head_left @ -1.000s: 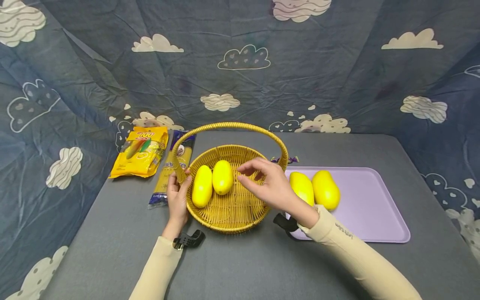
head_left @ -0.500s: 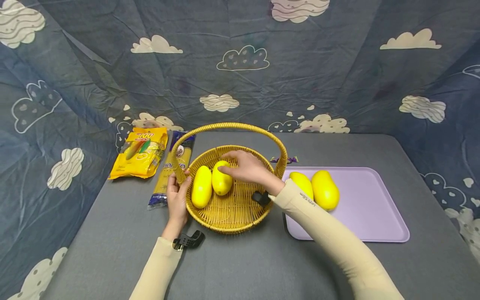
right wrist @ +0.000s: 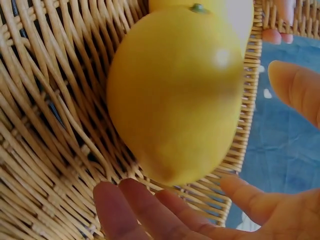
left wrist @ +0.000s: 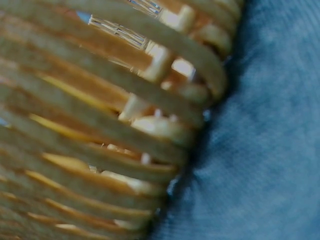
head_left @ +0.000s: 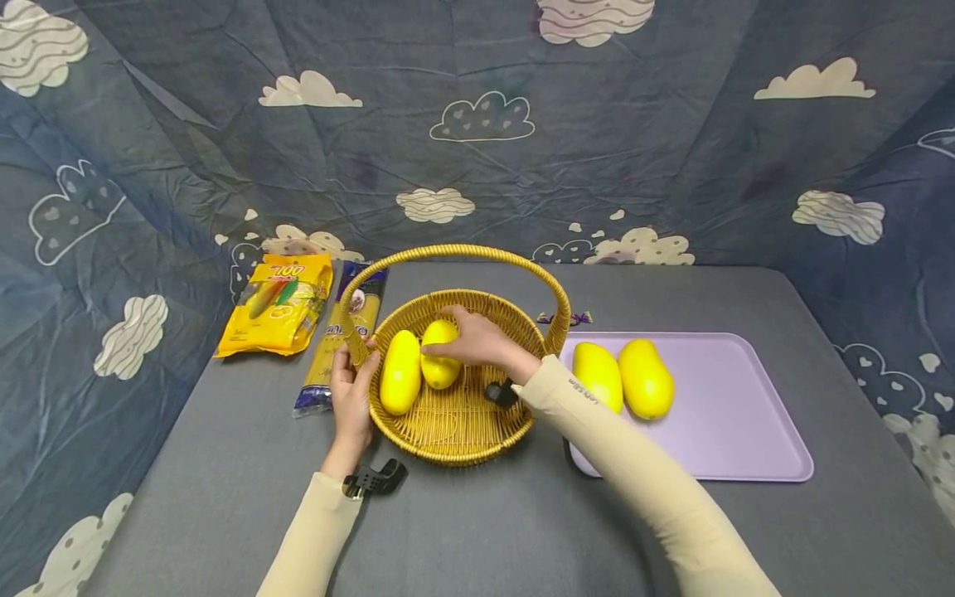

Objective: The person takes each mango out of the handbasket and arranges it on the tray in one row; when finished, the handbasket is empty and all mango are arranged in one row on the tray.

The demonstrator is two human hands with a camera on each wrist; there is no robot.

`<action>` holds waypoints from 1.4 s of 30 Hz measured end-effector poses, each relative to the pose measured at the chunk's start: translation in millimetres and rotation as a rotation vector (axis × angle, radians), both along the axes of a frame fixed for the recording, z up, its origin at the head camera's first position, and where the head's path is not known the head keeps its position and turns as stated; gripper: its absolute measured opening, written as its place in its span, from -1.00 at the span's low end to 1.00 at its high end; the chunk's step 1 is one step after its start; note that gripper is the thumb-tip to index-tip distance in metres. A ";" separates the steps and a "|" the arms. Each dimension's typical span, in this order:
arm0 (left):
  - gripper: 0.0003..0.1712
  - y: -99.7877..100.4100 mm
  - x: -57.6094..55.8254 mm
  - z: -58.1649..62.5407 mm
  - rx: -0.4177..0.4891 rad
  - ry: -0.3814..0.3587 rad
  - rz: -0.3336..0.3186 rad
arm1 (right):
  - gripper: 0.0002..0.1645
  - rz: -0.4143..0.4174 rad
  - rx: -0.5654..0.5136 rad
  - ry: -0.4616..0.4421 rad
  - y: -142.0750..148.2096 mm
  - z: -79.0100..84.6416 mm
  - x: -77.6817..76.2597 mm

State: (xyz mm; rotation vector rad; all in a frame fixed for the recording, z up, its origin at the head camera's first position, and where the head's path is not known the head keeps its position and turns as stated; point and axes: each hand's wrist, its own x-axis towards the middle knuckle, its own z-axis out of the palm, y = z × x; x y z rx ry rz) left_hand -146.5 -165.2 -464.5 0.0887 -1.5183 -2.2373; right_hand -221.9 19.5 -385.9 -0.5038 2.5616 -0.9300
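Observation:
A wicker basket [head_left: 462, 448] with a tall arched handle holds two yellow mangoes, the left mango [head_left: 400, 373] and the right mango [head_left: 440, 373]. My left hand [head_left: 352, 398] grips the basket's left side at the foot of the handle; the left wrist view shows the woven wall [left wrist: 100, 110] close up. Inside the basket, my right hand [head_left: 481, 340] reaches over the right mango. Its fingers [right wrist: 145, 210] are spread around one end of this mango [right wrist: 175, 95] in the right wrist view, and the thumb stands apart from the fruit.
To the right, a lilac tray [head_left: 731, 414] carries two more mangoes [head_left: 646, 379]. A yellow snack bag [head_left: 276, 305] and a pack of spaghetti [head_left: 339, 340] lie left of the basket. A small purple-wrapped candy [head_left: 578, 318] lies behind the tray.
My right hand has moved left and down, from above the basket's right half to the right mango. My left hand has stayed on the basket.

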 end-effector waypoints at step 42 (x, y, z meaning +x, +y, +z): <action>-0.56 -1.0 -0.6 -3.2 0.001 0.020 -0.002 | 0.00 0.009 -0.223 -0.292 16.4 -15.7 3.7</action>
